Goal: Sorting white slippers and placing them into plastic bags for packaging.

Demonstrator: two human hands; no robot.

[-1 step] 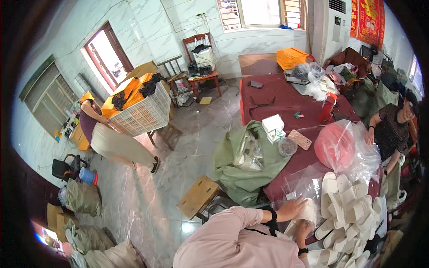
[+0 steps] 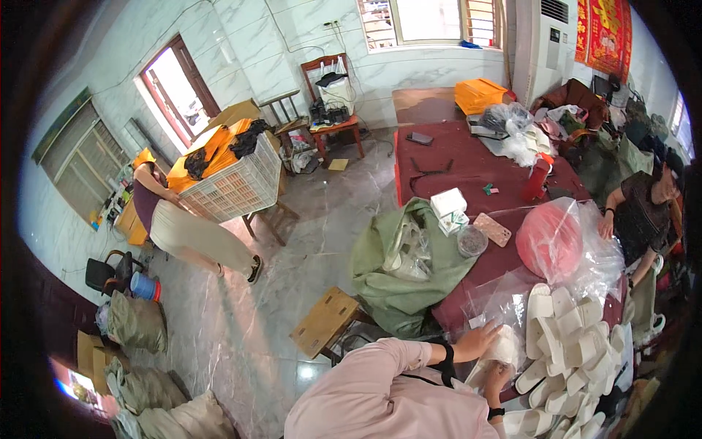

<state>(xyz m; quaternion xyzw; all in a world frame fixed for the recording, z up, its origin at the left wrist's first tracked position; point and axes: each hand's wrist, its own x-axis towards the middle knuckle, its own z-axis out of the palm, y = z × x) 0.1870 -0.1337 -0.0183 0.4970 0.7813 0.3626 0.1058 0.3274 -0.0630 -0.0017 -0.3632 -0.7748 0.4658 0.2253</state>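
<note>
Maroon table [image 2: 468, 148], slipper pile [image 2: 564, 333] alongside, right hand [image 2: 499, 377] curled round white slipper [image 2: 503, 347], left hand [image 2: 475, 342] flattish against it

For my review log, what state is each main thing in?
White slipper: at the hands, clear plastic around it
Left hand: touching it, grip unclear
Right hand: holding it
Other slippers: piled, unwrapped
Green sack: open, contents showing
Pink bundle: covered in clear plastic
Crate: heaped above its rim
Door: open
</note>
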